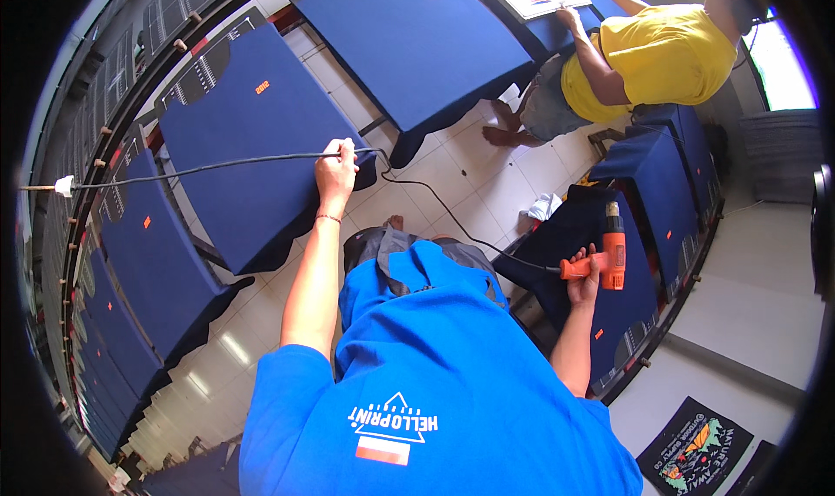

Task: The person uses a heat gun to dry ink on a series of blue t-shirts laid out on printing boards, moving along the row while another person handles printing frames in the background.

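While cord [217, 163] gripped in left hand [335, 170], heat gun [611, 254] clasped in right hand [581, 274]: cable-managing step; slack-clearing judged next.

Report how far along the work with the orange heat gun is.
Done: dark blue shirts already lie spread on the row of pallets. In hand: the right hand grips the orange heat gun over a shirt, while the left hand holds its black cord up off the row. Left: nothing shows which shirts are treated yet. A person in yellow works at another pallet.
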A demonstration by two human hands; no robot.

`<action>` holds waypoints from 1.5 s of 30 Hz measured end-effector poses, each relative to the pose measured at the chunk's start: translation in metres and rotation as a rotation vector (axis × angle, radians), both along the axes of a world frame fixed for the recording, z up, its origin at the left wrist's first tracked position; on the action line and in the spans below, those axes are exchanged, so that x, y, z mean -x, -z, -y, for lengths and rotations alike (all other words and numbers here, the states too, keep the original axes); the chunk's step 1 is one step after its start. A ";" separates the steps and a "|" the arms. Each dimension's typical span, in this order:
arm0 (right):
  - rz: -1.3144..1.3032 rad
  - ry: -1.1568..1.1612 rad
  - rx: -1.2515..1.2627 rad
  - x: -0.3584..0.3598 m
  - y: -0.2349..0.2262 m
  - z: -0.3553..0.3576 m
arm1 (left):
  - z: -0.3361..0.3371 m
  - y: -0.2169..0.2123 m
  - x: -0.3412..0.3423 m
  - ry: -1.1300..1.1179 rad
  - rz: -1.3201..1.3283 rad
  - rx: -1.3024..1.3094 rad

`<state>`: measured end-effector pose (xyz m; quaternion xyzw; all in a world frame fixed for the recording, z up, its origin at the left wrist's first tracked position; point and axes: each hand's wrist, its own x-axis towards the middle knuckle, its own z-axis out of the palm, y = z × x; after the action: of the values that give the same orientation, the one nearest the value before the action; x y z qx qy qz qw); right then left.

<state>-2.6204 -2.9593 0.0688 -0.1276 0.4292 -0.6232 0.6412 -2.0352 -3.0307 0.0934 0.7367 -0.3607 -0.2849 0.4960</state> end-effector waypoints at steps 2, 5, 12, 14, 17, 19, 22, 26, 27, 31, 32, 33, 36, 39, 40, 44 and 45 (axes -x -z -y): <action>-0.002 0.005 -0.001 0.000 0.000 0.000 | 0.001 0.000 0.002 -0.021 -0.004 0.027; 0.000 0.014 -0.003 -0.001 0.000 -0.001 | 0.001 -0.001 0.004 -0.020 -0.001 0.023; 0.012 0.021 -0.024 -0.007 -0.009 0.000 | 0.002 0.006 0.002 -0.003 0.016 0.007; 0.021 0.023 -0.030 -0.006 -0.009 0.000 | 0.003 0.004 0.002 -0.003 0.004 -0.013; 0.027 0.037 -0.049 -0.008 -0.010 0.002 | 0.003 0.002 0.003 -0.008 0.008 -0.011; 0.025 0.041 -0.054 -0.006 -0.011 0.002 | 0.004 0.007 0.000 0.001 0.022 -0.007; 0.023 0.052 -0.053 -0.005 -0.009 0.001 | 0.005 0.001 0.004 -0.014 0.041 -0.017; 0.036 0.048 -0.045 -0.006 -0.009 0.001 | 0.006 0.003 0.003 -0.019 0.028 -0.018; 0.037 0.045 -0.044 -0.007 -0.010 0.001 | 0.006 0.004 0.001 -0.004 0.033 -0.015; 0.023 0.042 -0.053 -0.007 -0.012 0.001 | 0.006 0.005 0.001 -0.007 0.072 -0.012; 0.018 0.045 -0.053 -0.007 -0.012 0.001 | 0.006 0.005 0.001 -0.008 0.078 -0.013; 0.013 0.049 -0.053 -0.008 -0.012 0.001 | 0.005 0.005 0.001 -0.009 0.085 -0.013; 0.010 0.046 -0.045 -0.008 -0.012 0.001 | 0.005 0.004 0.002 -0.011 0.102 0.004; 0.020 0.042 -0.047 -0.008 -0.012 0.001 | 0.005 0.004 0.002 -0.002 0.112 0.015; 0.025 0.041 -0.051 -0.008 -0.012 0.001 | 0.005 0.004 0.001 -0.007 0.100 0.010; 0.022 0.045 -0.064 -0.007 -0.012 0.002 | 0.004 -0.001 0.004 -0.017 0.058 -0.001; 0.020 0.046 -0.061 -0.007 -0.011 0.001 | 0.004 0.000 0.003 -0.019 0.050 -0.001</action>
<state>-2.6138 -2.9608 0.0796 -0.0918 0.4442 -0.6258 0.6345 -2.0386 -3.0347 0.0935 0.7471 -0.3657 -0.2619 0.4895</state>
